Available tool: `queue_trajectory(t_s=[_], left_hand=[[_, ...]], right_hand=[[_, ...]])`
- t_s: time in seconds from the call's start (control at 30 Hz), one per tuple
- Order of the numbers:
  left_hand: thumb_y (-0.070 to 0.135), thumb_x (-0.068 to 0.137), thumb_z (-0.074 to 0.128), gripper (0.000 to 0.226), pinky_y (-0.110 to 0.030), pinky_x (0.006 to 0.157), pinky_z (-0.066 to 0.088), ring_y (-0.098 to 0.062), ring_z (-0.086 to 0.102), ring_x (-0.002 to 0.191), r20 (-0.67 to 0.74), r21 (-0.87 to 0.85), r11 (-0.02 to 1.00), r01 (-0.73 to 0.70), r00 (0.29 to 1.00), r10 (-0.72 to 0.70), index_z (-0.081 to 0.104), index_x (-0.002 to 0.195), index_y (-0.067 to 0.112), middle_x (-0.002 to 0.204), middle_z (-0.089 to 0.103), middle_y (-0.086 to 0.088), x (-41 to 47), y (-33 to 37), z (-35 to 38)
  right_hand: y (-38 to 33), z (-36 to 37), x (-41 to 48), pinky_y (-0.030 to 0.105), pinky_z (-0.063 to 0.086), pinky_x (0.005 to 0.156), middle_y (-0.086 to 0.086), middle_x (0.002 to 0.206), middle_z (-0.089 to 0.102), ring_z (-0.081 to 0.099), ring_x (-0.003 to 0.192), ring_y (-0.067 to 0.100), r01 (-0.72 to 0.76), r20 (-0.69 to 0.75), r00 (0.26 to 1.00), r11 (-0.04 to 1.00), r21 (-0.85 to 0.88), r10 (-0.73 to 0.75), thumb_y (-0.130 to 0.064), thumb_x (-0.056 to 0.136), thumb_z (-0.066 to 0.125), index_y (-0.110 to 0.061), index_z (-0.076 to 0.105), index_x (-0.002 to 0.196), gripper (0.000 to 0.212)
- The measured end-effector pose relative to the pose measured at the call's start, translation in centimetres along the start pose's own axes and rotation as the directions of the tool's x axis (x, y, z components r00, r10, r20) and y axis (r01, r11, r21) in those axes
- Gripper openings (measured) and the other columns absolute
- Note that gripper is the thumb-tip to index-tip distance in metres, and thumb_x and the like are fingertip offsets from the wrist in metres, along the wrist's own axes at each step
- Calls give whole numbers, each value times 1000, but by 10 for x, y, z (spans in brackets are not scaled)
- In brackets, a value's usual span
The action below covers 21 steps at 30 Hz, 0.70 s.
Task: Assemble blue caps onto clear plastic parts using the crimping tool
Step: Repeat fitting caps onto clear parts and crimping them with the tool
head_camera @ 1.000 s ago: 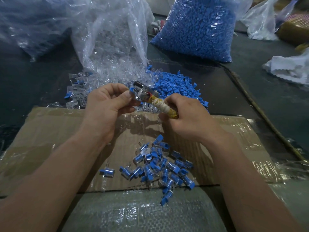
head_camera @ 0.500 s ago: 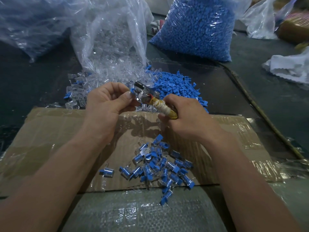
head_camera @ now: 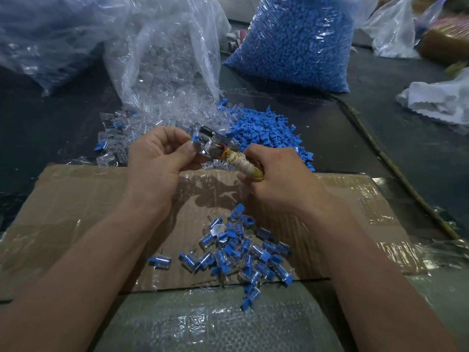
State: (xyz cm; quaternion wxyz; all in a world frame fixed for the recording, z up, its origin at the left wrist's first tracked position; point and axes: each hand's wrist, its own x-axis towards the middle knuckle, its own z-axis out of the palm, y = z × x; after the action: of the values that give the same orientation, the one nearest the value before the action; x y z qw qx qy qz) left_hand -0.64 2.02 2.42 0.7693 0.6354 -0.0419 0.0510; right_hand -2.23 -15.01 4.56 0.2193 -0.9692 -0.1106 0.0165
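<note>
Cardboard (head_camera: pixel 76 199) under capped pieces (head_camera: pixel 238 250); blue-cap bag (head_camera: pixel 297 39) behind (full).

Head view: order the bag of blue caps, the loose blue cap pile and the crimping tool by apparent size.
1. bag of blue caps
2. loose blue cap pile
3. crimping tool, smallest despite being nearest
</note>
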Motion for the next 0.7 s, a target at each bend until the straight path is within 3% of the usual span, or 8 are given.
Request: queue_trajectory(t_s=[0.3, 0.43, 0.6, 0.7], left_hand=[[-8, 82, 55, 20, -17, 56, 53, -7, 62, 55, -28, 29, 999, -14, 1000, 15, 55, 73, 11, 55, 65, 7, -1, 4, 1], [-6, 82, 57, 19, -17, 56, 53, -7, 64, 57, -37, 34, 999, 5, 999, -3, 56, 74, 11, 58, 66, 6, 0, 2, 0], [-2, 82, 58, 18, -16, 54, 50, -8, 65, 59, -136, -45, 999, 25, 990, -31, 59, 75, 14, 61, 67, 4, 7, 4, -10], [11, 71, 65, 7, -18, 54, 50, -11, 64, 59, -54, -93, 996, 14, 998, -19, 65, 73, 18, 66, 69, 1, 5, 10, -14]], right_hand=[[-4, 6, -2, 20, 30, 55, -13, 72, 48, 44, 66, 0, 13, -63, 998, 1000, -19, -14, -26, 86, 60, -26, 46, 85, 14], [0, 7, 0, 12, 25, 58, -10, 82, 46, 39, 68, 0, 26, -69, 997, 999, -32, -28, -26, 86, 60, -22, 52, 103, 19], [11, 1, 3, 26, 33, 62, -6, 86, 50, 45, 77, 11, 15, -61, 998, 995, -96, -21, -29, 84, 61, -24, 50, 94, 16], [18, -1, 3, 29, 37, 67, -5, 88, 52, 48, 82, 14, -25, -44, 999, 990, -137, 19, -37, 80, 65, -22, 56, 98, 25]])
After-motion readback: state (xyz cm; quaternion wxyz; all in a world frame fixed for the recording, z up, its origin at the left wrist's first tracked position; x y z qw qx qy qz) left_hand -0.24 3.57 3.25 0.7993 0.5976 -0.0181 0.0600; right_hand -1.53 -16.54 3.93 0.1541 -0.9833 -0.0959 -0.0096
